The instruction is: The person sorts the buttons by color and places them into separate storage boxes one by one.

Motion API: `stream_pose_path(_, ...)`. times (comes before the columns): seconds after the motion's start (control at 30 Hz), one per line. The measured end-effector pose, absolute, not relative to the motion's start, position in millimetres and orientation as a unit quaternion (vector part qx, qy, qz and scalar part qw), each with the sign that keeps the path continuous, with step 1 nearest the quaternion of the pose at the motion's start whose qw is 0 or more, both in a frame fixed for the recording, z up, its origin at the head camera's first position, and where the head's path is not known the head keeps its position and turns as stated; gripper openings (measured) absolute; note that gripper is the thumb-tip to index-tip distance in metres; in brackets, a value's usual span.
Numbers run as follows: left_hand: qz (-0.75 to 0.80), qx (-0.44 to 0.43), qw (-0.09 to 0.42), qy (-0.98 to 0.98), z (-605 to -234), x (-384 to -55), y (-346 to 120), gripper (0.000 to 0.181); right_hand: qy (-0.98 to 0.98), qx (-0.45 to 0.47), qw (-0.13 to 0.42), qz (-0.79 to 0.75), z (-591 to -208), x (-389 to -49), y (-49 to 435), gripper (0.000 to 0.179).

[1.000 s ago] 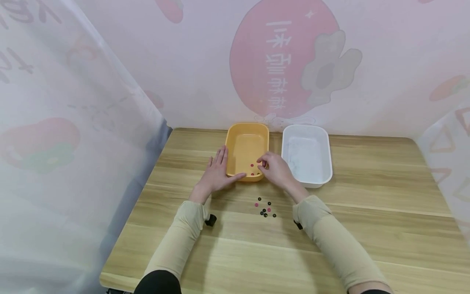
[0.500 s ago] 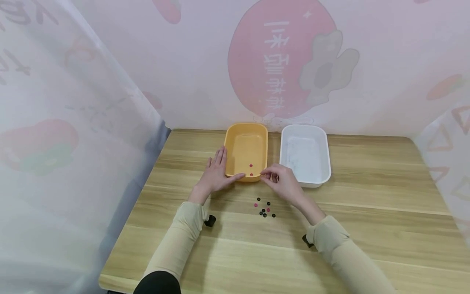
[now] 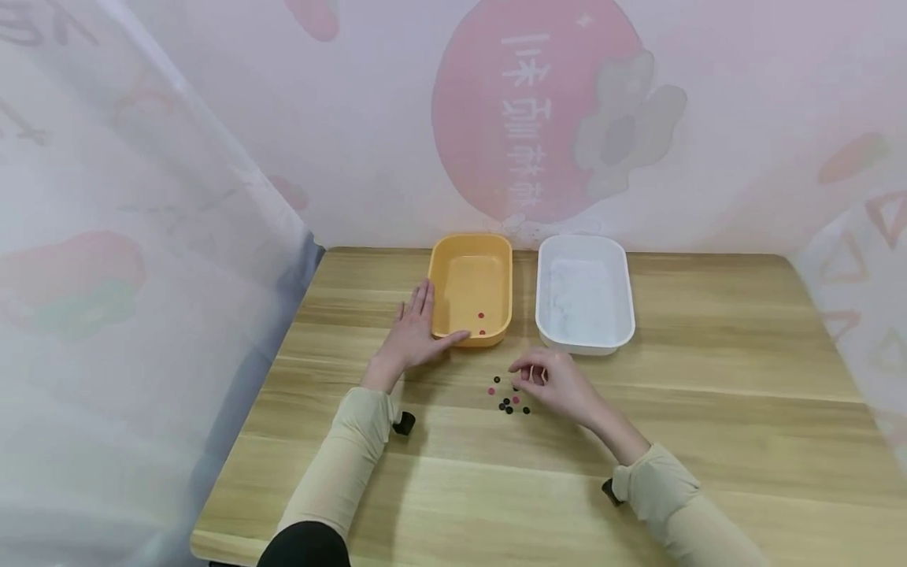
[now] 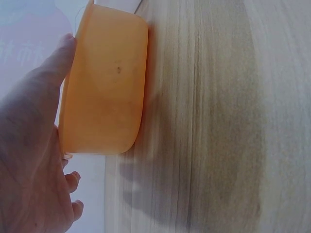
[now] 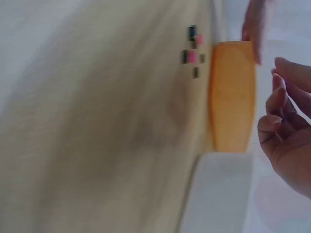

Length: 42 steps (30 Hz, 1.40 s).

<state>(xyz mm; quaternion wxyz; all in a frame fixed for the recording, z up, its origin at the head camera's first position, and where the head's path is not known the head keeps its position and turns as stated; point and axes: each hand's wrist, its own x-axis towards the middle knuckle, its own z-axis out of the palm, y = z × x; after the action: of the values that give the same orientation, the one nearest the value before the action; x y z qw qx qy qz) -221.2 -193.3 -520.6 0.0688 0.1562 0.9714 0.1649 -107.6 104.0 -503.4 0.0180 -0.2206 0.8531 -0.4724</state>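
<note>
My left hand (image 3: 414, 335) rests against a yellow plastic tub (image 3: 507, 315), straight fingers along its left side and thumb on the front rim. In the left wrist view, the hand (image 4: 34, 131) lies along the rim of the tub (image 4: 107, 87). Two small pink beads (image 3: 481, 316) lie inside near its front. My right hand (image 3: 560, 386) hovers over the table by a loose cluster of small black beads (image 3: 527, 410) and pink beads (image 3: 492, 391), overlapping one black bead. Its fingers are loosely bent, with nothing visible between thumb and forefinger; the right wrist view shows the hand (image 5: 291, 116) apart from the beads.
A white plastic tub (image 3: 627, 315) stands right of the yellow one, with a narrow gap between them. Both sit near the back edge of the wooden table (image 3: 708, 378). Behind rises a printed curtain (image 3: 383, 142), and another curtain (image 3: 85, 378) hangs at the left.
My right hand has moved from above the yellow tub's front right corner, back toward me, to the bead cluster. The left hand has stayed on the tub.
</note>
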Motion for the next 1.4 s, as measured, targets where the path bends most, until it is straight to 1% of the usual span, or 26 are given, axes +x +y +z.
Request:
stream_pose_path(0.1,0.166,0.156,0.071,0.971,-520.3,-221.6,-193.4,0.131,0.863,-0.221,0.064,-0.449,-516.2,-107.7,109.8,0.017)
stream_pose_path(0.17,0.16,0.156,0.072,0.972,-520.5,-221.4,-195.0,0.131,0.866,-0.234,0.083,-0.433,-526.5,-108.7,110.8,0.017)
stream_pose_path(0.23,0.151,0.155,0.071,0.974,-520.6,-221.1,-196.8,0.13,0.868,-0.254,0.09,-0.417,-536.1,-110.0,110.1,0.017)
stream_pose_path(0.37,0.15,0.158,0.066,0.974,-520.7,-220.7,-198.6,0.13,0.865,-0.271,0.092,-0.412,-547.6,-111.8,107.6,0.013)
stream_pose_path(0.67,0.159,0.159,0.067,0.972,-521.3,-217.9,-197.4,0.129,0.87,-0.259,0.108,-0.405,-556.9,-114.7,104.2,0.006)
stream_pose_path(0.87,0.154,0.155,0.072,0.973,-523.2,-218.1,-198.2,0.13,0.869,-0.252,0.106,-0.413,-559.7,-116.8,102.9,0.009)
stream_pose_path(1.07,0.154,0.157,0.065,0.973,-522.2,-220.2,-197.1,0.129,0.865,-0.243,0.11,-0.424,-560.7,-117.8,105.5,0.008)
stream_pose_path(1.4,0.147,0.157,0.072,0.974,-522.8,-219.5,-198.0,0.129,0.855,-0.247,0.122,-0.439,-564.6,-116.6,106.7,0.007)
